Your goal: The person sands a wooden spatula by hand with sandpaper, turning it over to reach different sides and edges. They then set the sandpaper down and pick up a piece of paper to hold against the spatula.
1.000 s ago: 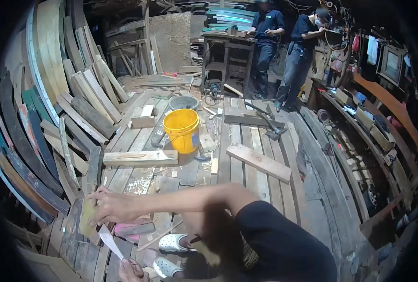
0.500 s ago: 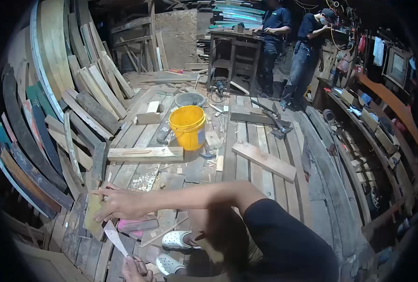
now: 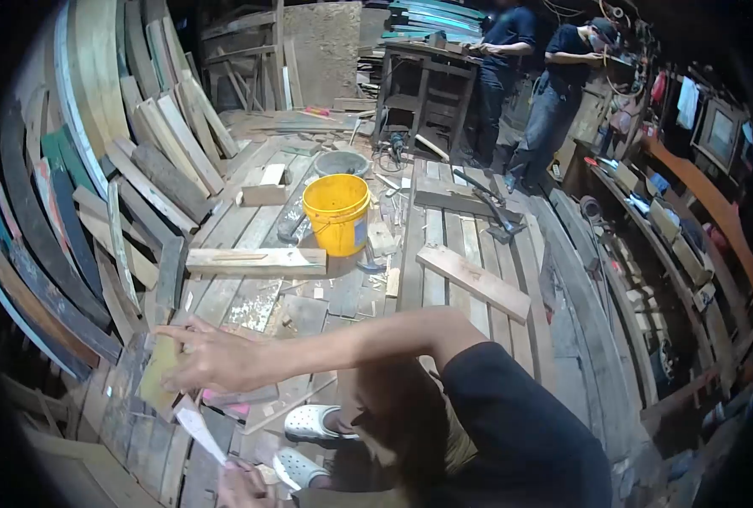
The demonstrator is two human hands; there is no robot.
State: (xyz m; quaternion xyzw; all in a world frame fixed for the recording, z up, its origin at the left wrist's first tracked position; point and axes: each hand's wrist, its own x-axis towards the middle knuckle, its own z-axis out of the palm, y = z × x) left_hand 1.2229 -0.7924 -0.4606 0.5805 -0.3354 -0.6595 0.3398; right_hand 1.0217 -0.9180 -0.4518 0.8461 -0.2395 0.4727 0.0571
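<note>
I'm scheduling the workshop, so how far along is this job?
Nothing looks clearly finished. In hand, the right hand grips a yellowish flat piece and the left hand a pale tapered piece. Probably left: this handwork, and perhaps the loose board near the yellow bucket; further steps can't be told.

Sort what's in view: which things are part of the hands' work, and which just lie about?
In use, it appears:
- yellowish flat piece, gripped by the right hand
- pale tapered strip, held in the left hand

Lying about:
- yellow plastic bucket
- round grey tub
- pale loose plank
</note>
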